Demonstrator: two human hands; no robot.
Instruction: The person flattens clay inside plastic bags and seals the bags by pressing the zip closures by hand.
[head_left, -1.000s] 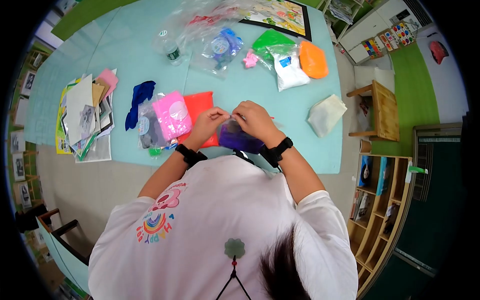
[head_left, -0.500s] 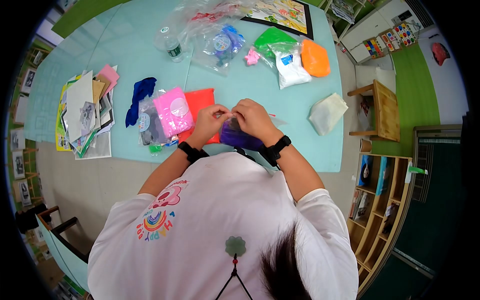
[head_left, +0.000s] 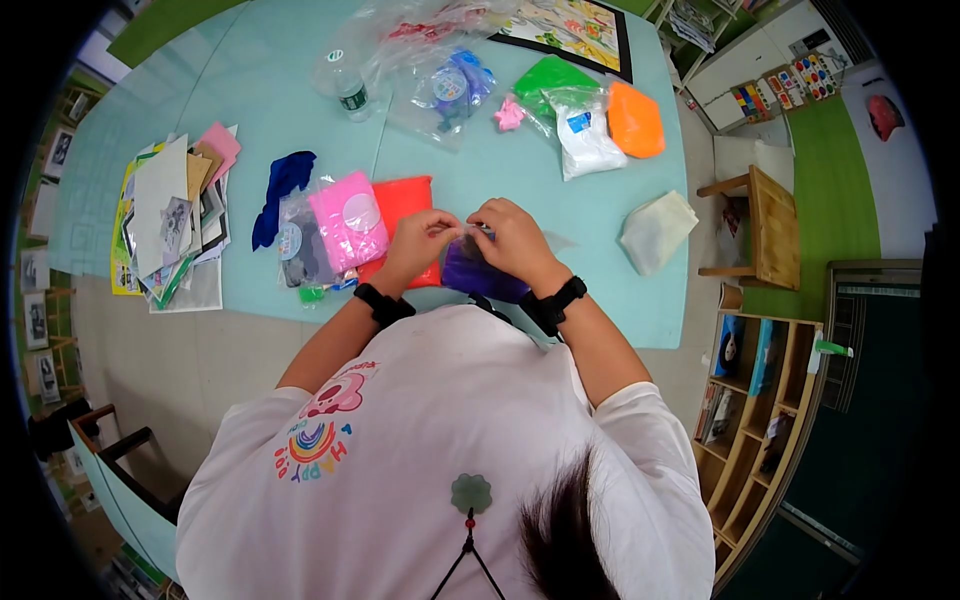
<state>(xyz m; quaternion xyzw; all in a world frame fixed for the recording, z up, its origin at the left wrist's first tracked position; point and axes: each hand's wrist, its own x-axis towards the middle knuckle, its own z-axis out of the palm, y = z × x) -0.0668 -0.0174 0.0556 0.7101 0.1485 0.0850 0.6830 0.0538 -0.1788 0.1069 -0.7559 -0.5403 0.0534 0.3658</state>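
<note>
Close to my body at the table's near edge lies a clear plastic bag with purple contents [head_left: 480,273]. My left hand [head_left: 424,240] pinches the bag's top edge between thumb and finger. Right beside it, my right hand [head_left: 512,240] is closed on the same edge, the fingertips of both hands nearly touching. Part of the bag is hidden under my right hand and wrist. Just left of my left hand are a red packet [head_left: 404,203] and a pink packet [head_left: 350,222] with a round white label.
Left are a dark packet [head_left: 303,243], blue cloth-like piece [head_left: 281,195] and paper pile [head_left: 160,215]. Farther back stand a bottle [head_left: 352,98] and plastic bags [head_left: 440,95]. Green [head_left: 553,80], white [head_left: 588,140] and orange [head_left: 636,120] packs lie right, near a pale bag [head_left: 658,232].
Both hands stay at the bag's top edge, with only a slight shift of the right fingers. The whole view has moved a little; the other objects lie as before.
</note>
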